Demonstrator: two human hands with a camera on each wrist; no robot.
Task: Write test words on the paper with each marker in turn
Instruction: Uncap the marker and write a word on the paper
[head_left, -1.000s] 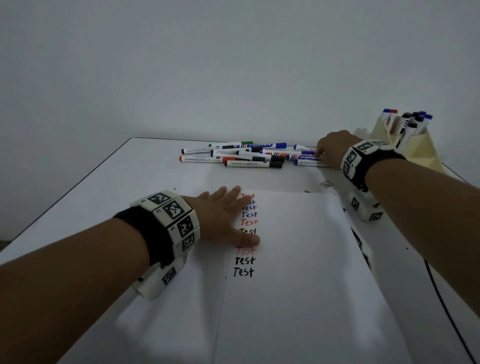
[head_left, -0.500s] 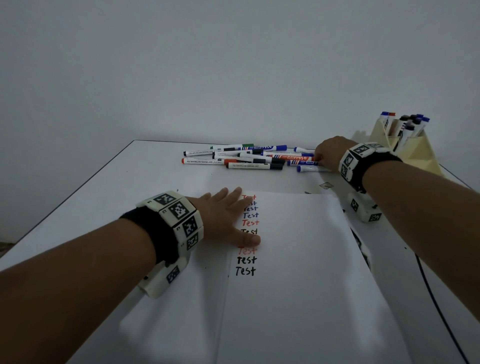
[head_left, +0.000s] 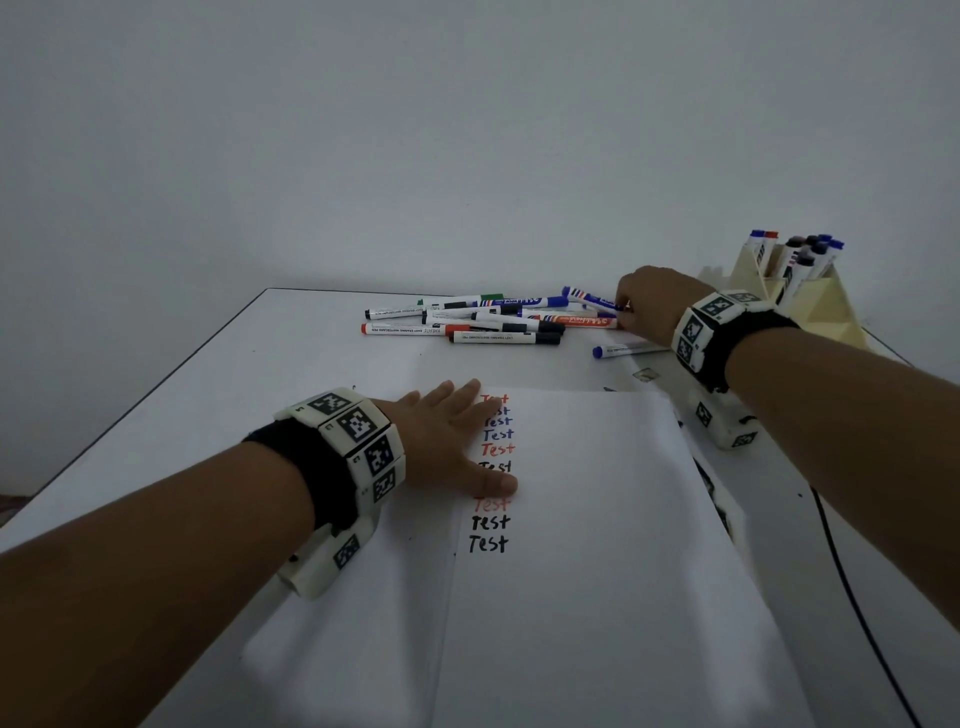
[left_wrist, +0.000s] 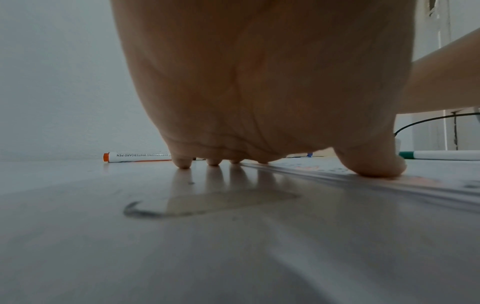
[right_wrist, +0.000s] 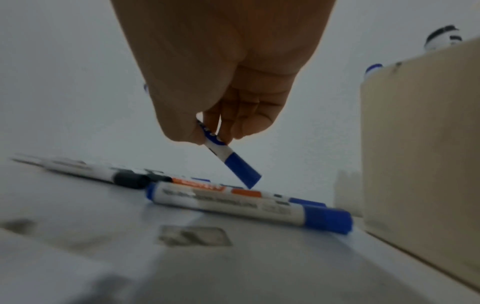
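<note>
Right hand (head_left: 647, 304), upper right of the head view, pinching a white-barrelled marker with a blue cap (right_wrist: 231, 162) between thumb and curled fingers (right_wrist: 226, 127); in the right wrist view, tilted, blue cap end pointing down at lower right, clear of the markers beneath. Directly below, another white blue-capped marker (right_wrist: 249, 207) lying flat on the white tabletop (head_left: 311, 353). Left of the hand, a loose pile of white whiteboard markers with black, blue, orange and green caps (head_left: 467, 322), upper centre of the head view. At far right, a beige angular marker holder (head_left: 810, 306) with capped markers standing upright in it.

Left hand (head_left: 447, 441), centre left, flat with straight spread fingers, gripping nothing, thumb pressed on the white sheet of paper (head_left: 597, 545), other fingertips (left_wrist: 184, 163) down near its left edge. A column of handwritten "Test" words (head_left: 491, 519) in red, blue and black just beside the thumb. A black cable (head_left: 852, 597) along the lower right.
</note>
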